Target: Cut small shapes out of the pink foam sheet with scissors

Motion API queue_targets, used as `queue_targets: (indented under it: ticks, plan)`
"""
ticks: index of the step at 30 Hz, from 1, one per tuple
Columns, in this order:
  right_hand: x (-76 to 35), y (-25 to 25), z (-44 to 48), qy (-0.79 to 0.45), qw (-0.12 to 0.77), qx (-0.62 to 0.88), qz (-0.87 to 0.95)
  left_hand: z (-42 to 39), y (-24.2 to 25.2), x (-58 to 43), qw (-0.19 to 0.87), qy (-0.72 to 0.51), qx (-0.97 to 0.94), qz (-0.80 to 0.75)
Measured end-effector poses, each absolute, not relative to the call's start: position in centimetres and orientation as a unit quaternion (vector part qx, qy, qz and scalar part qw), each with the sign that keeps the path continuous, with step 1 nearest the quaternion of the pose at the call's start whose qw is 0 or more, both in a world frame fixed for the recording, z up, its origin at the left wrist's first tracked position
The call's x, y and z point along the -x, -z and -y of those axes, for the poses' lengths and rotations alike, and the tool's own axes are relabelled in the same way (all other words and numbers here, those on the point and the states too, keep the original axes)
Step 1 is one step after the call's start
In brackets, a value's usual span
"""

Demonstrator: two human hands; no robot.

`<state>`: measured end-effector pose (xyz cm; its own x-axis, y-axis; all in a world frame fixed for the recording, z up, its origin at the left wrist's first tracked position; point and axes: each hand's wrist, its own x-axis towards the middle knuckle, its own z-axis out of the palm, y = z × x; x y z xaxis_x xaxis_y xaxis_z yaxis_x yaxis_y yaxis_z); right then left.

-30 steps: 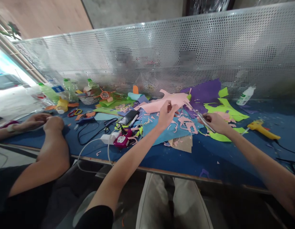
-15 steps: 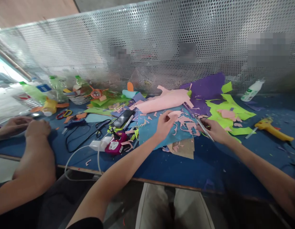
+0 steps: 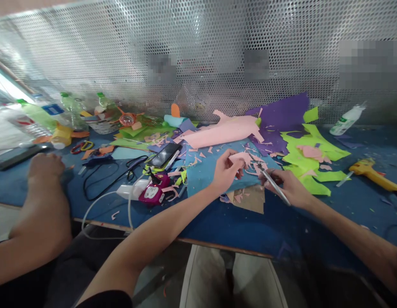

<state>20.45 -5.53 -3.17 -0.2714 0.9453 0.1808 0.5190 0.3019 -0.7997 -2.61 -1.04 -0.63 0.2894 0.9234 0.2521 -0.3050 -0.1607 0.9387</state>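
Note:
My left hand is closed on a small pale pink paper piece, pinched between thumb and fingers. My right hand grips a slim silver craft knife, whose tip points toward the pink piece, close to the left fingertips. Both hands are over a blue sheet strewn with pink scraps. Just behind them lies a large rolled pink paper shape with fin-like flaps. A brown cardboard piece sticks out under the sheet's front.
To the right are lime-green sheets, a yellow glue gun and a white bottle. At left are a black phone, a magenta power adapter with cable, scissors, plastic bottles and another person's arm. Perforated metal stands behind.
The knife's tip has come nearer the pink piece, and my left hand has turned slightly and shifted right. At far left, the other person's hands have parted; a dark flat device now shows there.

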Motion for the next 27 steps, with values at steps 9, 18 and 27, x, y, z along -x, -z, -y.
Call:
queue_targets:
  ticks: [9, 18, 27]
  plan:
    - [-19.5, 3.1, 6.7, -0.31, 0.361, 0.486, 0.733, 1.6, 0.6, 2.4, 0.568, -0.562, -0.545, -0.254]
    - [-19.6, 3.3, 6.6, -0.371, 0.351, 0.401, 0.76, 1.6, 0.7, 2.3, 0.534, -0.56, -0.576, -0.263]
    - [-19.1, 2.5, 7.0, -0.365, 0.331, 0.416, 0.764, 2.3, 0.7, 2.4, 0.504, -0.529, -0.623, -0.278]
